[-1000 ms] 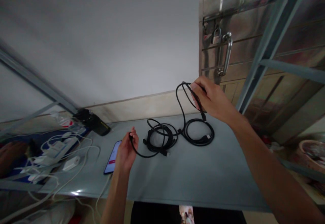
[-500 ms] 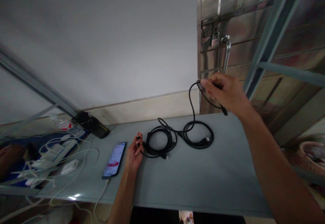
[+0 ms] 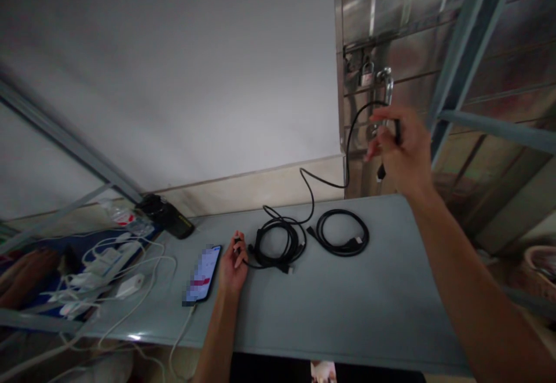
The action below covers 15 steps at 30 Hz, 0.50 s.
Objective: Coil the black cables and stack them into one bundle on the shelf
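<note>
My right hand (image 3: 403,148) is raised beyond the far right of the table, closed around a black cable (image 3: 349,157). A plug end of that cable hangs below the fingers. From there the cable sags in loose bends to a black coiled cable (image 3: 278,244) on the table. My left hand (image 3: 233,264) rests beside this coil's left side, fingers curled round a black cable plug (image 3: 237,244). To the right lies a separate black cable coil (image 3: 343,232), its plug with a metal tip inside the ring.
A phone (image 3: 204,276) with a white cord lies left of my left hand. Farther left are a black bottle (image 3: 169,218), a clear plastic bottle (image 3: 124,218), white chargers (image 3: 102,261) with tangled cords, and another person's hand (image 3: 35,270). Grey metal posts (image 3: 460,64) rise at right.
My right hand has moved up and slightly right, drawing more cable off the table. The lifted strand no longer crosses the right coil. My left hand stays beside the left coil.
</note>
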Tool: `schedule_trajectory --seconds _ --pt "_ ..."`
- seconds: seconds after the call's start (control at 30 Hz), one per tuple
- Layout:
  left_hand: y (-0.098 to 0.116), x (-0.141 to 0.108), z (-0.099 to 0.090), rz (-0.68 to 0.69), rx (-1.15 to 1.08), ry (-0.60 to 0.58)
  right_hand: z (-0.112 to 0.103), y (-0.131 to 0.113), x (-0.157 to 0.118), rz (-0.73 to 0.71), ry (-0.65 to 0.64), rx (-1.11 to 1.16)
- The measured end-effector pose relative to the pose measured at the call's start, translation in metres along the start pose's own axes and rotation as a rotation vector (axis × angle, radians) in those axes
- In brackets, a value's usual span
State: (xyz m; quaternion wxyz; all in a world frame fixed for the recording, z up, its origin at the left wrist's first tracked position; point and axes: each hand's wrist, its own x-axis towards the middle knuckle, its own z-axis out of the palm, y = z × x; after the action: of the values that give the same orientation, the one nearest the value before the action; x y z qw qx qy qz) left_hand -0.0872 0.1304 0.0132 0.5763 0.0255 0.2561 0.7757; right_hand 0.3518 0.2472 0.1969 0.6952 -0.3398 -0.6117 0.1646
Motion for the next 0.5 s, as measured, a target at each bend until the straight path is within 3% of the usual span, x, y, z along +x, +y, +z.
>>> schedule_trajectory --seconds 0.2,0.37,0.43,0.5 --pt "0.002 0.003 -0.004 0.015 -0.001 -0.008 -0.031 -0.01 0.0 -0.158 0.376 -0.059" --pt "0.004 0.004 -0.006 0.026 0.009 -0.017 -0.05 -0.025 0.002 -0.325 0.52 0.135" --pt "0.003 0.003 -0.005 0.016 0.005 -0.005 -0.054 -0.033 0.002 -0.289 0.35 0.157" --pt "0.002 0.002 -0.003 0.013 0.015 0.02 -0.052 -0.04 0.0 -0.154 -0.054 0.087"
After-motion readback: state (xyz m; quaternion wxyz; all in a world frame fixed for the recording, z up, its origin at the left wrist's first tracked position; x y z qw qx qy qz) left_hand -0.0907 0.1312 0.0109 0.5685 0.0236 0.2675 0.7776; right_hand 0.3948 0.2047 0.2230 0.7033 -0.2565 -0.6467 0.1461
